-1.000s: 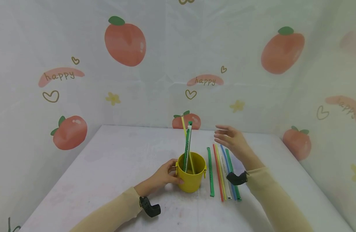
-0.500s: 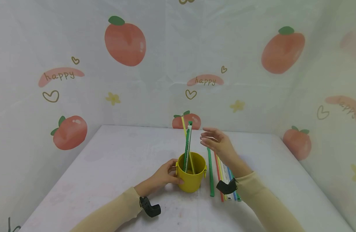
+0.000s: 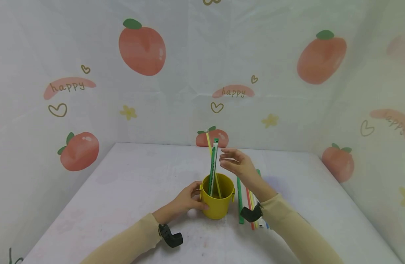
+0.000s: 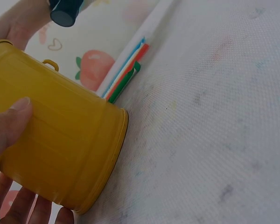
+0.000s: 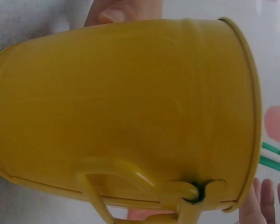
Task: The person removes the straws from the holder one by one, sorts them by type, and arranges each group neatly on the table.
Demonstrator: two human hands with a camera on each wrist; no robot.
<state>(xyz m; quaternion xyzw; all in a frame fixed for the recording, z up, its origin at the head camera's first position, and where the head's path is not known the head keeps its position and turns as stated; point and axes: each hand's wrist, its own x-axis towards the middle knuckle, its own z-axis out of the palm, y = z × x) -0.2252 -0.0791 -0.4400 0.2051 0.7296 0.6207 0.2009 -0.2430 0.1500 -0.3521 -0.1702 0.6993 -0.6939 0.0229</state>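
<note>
A small yellow metal bucket (image 3: 216, 208) stands upright on the table, with side handles. My left hand (image 3: 186, 198) grips its left side; the left wrist view shows the thumb (image 4: 11, 123) on the near wall and the other fingers round the far side. Several long, thin wrapped straws, green (image 3: 212, 168), white (image 3: 215, 152) and yellow (image 3: 209, 141), lean inside and rise well above the rim. My right hand (image 3: 243, 168) hovers right of the straw tops, above the rim, fingers loosely bent and holding nothing. In the right wrist view the bucket (image 5: 130, 107) fills most of the picture.
Right of the bucket a green straw (image 3: 240, 205) lies on the table, beside a row of red (image 3: 249, 205), yellow, white, blue and green ones, partly hidden under my right forearm. A white cloth printed with fruit (image 3: 142, 49) hangs behind the table (image 3: 149, 165).
My right hand has moved left and slightly down, from over the lying straws to beside the tops of the standing ones. The left hand and bucket have stayed in place.
</note>
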